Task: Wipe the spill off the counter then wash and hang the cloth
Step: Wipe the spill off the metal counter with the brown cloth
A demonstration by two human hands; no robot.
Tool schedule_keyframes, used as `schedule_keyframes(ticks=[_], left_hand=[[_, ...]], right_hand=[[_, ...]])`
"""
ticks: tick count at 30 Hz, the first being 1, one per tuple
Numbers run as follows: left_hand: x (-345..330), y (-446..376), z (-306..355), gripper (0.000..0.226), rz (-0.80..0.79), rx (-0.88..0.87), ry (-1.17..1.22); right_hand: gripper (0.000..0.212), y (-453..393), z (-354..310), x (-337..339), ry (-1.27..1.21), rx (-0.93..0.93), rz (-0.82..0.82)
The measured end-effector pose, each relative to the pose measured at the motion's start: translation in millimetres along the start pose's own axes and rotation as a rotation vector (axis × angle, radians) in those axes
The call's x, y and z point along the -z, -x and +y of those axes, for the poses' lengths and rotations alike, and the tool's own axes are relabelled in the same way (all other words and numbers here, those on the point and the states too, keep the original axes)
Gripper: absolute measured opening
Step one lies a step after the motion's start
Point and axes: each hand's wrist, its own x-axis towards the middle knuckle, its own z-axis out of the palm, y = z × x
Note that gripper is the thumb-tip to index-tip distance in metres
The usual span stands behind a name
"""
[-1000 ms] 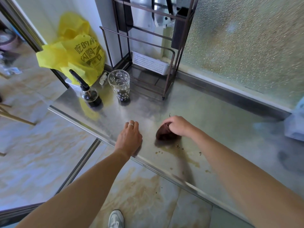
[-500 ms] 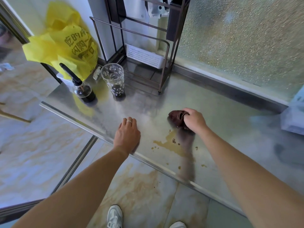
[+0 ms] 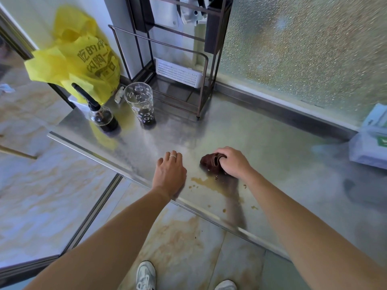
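**Right hand grips the cloth at the far edge of the spill**

The right hand [image 3: 232, 162] lies palm down on the brushed stainless-steel counter [image 3: 261, 139], its fingers curled over a bunched dark reddish-brown cloth [image 3: 210, 162] and gripping it against the metal. The cloth sticks out past the fingertips on the side towards the left hand. Just on the near side of this hand, towards the person, a thin yellowish-brown spill [image 3: 207, 182] spreads across the steel, with small crumbs scattered round it and a few more specks close to the counter's front edge.

The left hand [image 3: 170, 172] rests flat on the counter just beside the cloth, not touching it, fingers relaxed and holding nothing; a pale ring sits on one finger. Its wrist lies over the front edge of the counter.

Beyond the left hand, well apart from it, stands a clear tall plastic cup printed with small cat faces [image 3: 139, 105], a little dark liquid in its bottom. Farther out on the left hand's outer side is a round glass bottle of dark liquid with a black spout [image 3: 102, 118], and behind that a crumpled yellow plastic bag with printed characters [image 3: 83, 59]. Beyond both hands a dark brown metal wire rack [image 3: 201, 84] stands against the wall, a white slotted plastic basket [image 3: 180, 73] on its bottom shelf. Far out past the right hand, a pale blue-and-white packet [image 3: 372, 143] lies on the counter.
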Motion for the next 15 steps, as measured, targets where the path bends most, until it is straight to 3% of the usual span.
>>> schedule_keyframes(ticks=[6,11,15], left_hand=[[14.7,-4.0,7.0,0.031,0.116,-0.066,0.065],[25.1,-14.0,18.1,0.024,0.191,-0.037,0.179],[28.0,-22.0,30.7,0.027,0.220,-0.009,0.263]], right_hand=[[0.039,-2.6,-8.9,23.6,-0.019,0.045,-0.114],[0.026,-9.4,-22.1,53.0,-0.143,0.077,0.048],[0.018,-21.6,-27.2,64.9,-0.445,-0.006,0.173]])
